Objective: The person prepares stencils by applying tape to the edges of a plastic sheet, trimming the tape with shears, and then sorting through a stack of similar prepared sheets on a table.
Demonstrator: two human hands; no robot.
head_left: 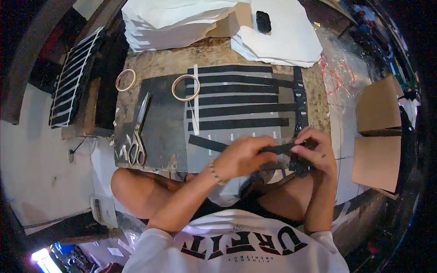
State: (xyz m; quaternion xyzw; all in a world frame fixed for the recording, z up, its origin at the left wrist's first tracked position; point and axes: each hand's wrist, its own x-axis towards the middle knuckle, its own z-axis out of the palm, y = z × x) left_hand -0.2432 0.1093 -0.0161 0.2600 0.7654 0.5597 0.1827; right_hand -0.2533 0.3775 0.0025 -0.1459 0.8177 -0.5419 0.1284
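Note:
I sit cross-legged at a low work board (159, 63). My left hand (243, 157) and my right hand (318, 150) both pinch one long black strip (207, 144) that runs from the board's near edge toward my right hand. Under my right hand hangs a bunch of more black strips (298, 166). Beyond my hands several black strips (236, 98) lie in parallel rows on the board, crossed by a white strip (195, 98). One black strip (298, 98) runs lengthwise at the rows' right end.
Scissors (139, 132) lie on the board's left part, with two tape rolls (185, 87) (125, 80) near them. Stacks of white sheets (182, 20) (282, 41) sit at the far edge, one bearing a small black object (263, 21). Cardboard pieces (378, 132) lie right; a striped panel (75, 77) leans left.

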